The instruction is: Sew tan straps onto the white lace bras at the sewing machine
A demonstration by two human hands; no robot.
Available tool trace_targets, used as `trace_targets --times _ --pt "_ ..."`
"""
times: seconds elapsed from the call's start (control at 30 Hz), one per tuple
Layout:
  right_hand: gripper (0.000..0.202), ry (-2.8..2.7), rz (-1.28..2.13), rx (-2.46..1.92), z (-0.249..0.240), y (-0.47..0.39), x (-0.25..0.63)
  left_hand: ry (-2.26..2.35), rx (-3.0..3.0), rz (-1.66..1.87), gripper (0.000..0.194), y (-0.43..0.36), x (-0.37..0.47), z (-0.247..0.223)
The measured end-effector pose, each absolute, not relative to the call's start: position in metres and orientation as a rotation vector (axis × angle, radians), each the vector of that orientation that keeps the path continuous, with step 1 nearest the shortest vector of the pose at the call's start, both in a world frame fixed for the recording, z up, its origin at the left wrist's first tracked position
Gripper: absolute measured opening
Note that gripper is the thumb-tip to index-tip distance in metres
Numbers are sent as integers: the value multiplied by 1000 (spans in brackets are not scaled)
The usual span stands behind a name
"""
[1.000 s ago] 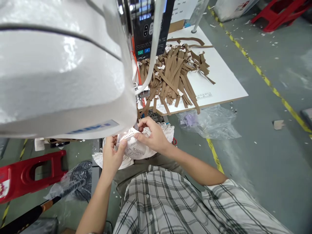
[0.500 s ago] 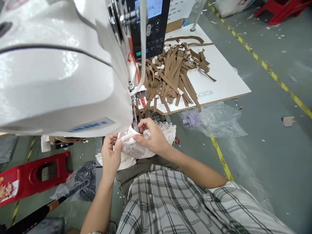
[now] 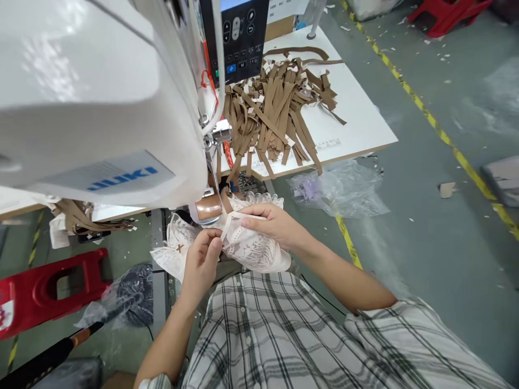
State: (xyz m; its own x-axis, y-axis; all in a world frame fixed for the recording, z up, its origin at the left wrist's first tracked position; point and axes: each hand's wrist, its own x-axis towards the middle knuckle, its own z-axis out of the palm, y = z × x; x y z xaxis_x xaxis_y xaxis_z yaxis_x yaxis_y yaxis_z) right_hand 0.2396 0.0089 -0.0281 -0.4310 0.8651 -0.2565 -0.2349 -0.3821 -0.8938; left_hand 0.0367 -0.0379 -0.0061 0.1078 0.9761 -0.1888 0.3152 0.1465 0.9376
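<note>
White lace fabric point(image 3: 259, 248) hangs between my hands, just below and in front of the sewing machine's needle area. My left hand point(image 3: 201, 265) pinches its left edge between thumb and fingers. My right hand point(image 3: 275, 224) grips the upper right part, thumb on top. Another lace part point(image 3: 176, 248) with a small brown cross mark lies left of my left hand. The white sewing machine head point(image 3: 133, 135) looms at the upper left, its copper-coloured lower arm point(image 3: 208, 208) close above the fabric.
Brown straps point(image 3: 279, 108) are piled on the white table point(image 3: 357, 119), beside a control panel point(image 3: 239, 43). More brown straps point(image 3: 73, 213) lie at left. A red stool point(image 3: 44, 289) stands lower left. Clear plastic point(image 3: 344, 189) lies right of my right hand.
The lace fabric and both hands have moved right and away from the needle area, exposing the copper-coloured arm. My right hand is flatter over the fabric. The view has shifted.
</note>
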Motion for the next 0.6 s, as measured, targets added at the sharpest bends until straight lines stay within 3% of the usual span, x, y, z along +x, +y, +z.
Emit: trace_targets --times 0.2,0.23,0.3,0.33,0.47,0.6 --pt "24 -713 2017 -955 -34 -9 251 1278 1525 825 45 -47 34 -53" --pt "27 -616 2007 -959 -35 -12 250 1270 1654 829 56 -54 35 -70" --pt "34 -432 1969 -963 -35 -23 245 1289 1981 768 98 -69 38 -111" --pt "38 -380 1968 -959 -34 -30 243 1349 2108 747 104 -76 41 -133" --pt "46 -516 1984 -989 -17 -60 256 1608 2202 821 59 -90 43 -189" --pt "56 -882 1618 -1081 4 -63 312 1608 2213 926 30 -72 15 -181"
